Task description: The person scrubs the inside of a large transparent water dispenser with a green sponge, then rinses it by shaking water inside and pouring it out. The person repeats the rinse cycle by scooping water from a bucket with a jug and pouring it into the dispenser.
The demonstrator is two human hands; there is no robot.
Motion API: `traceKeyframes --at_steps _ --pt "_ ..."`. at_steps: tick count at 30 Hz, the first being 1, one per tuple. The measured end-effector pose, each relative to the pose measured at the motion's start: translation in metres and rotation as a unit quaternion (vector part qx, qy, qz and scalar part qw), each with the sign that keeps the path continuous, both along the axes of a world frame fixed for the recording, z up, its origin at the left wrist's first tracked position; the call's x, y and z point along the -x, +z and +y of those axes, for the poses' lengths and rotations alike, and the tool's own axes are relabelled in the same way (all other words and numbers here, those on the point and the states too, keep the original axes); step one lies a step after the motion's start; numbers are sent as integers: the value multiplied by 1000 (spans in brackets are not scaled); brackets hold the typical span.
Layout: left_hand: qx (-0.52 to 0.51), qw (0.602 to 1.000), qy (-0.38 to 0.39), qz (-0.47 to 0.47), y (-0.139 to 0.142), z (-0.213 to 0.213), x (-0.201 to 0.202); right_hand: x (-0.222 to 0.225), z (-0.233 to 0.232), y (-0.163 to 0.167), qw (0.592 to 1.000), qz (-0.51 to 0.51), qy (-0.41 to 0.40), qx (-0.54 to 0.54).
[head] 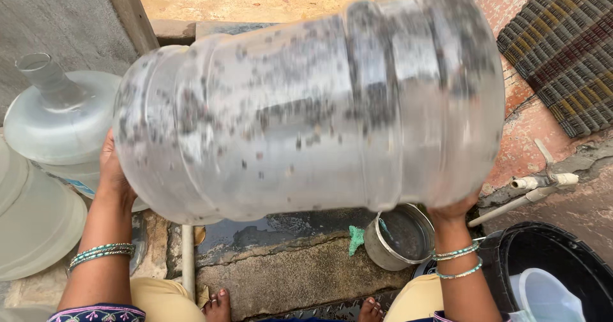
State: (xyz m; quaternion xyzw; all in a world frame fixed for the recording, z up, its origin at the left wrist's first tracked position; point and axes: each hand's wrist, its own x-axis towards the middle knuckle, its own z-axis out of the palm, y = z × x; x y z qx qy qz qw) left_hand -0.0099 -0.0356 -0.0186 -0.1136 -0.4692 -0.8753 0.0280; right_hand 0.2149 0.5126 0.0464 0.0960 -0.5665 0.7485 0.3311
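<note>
Big clear plastic jug (306,105) held sideways in the air between both hands, long axis running left-right and slightly tilted up at the right. Left hand (113,175) presses flat on the jug's left end, fingers spread around the curve; right hand (454,208) cups under the right end from below, fingers hidden behind the jug so cannot tell how wide they spread. Both hands touch it, one at each end; neither is clearly nearer the middle. Jug wall is translucent, ribbed with raised bands, spattered inside with dark specks and grit; blurred with motion. Bangles on both wrists. Below it: wet cracked stone floor (294,271), steel pot (399,236) with green scrubber (356,239) just beside it, bare feet near. Left: second jug (60,114), upright, clean, narrow neck. Right: white pipe tap (539,185), black tub (555,258) holding a pale plastic jug, woven mat (562,47) on red floor
</note>
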Motion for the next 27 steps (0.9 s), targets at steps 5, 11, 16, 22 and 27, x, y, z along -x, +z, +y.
traceKeyframes --at_steps 5,11,16,22,27 --pt "-25 999 43 -15 -17 -7 19 -23 -5 -29 996 -36 -45 -63" --pt "129 977 29 -166 -5 5 7 11 5 -67 988 -109 -105 -12" --pt "423 826 -75 -365 -12 8 -12 19 31 -106 898 -417 -19 -141" --pt "596 669 -138 -422 -44 -2 -16 23 12 -166 746 -634 93 -182" --pt "558 757 -94 -328 -30 -6 -9 31 14 -117 780 -543 -72 -302"
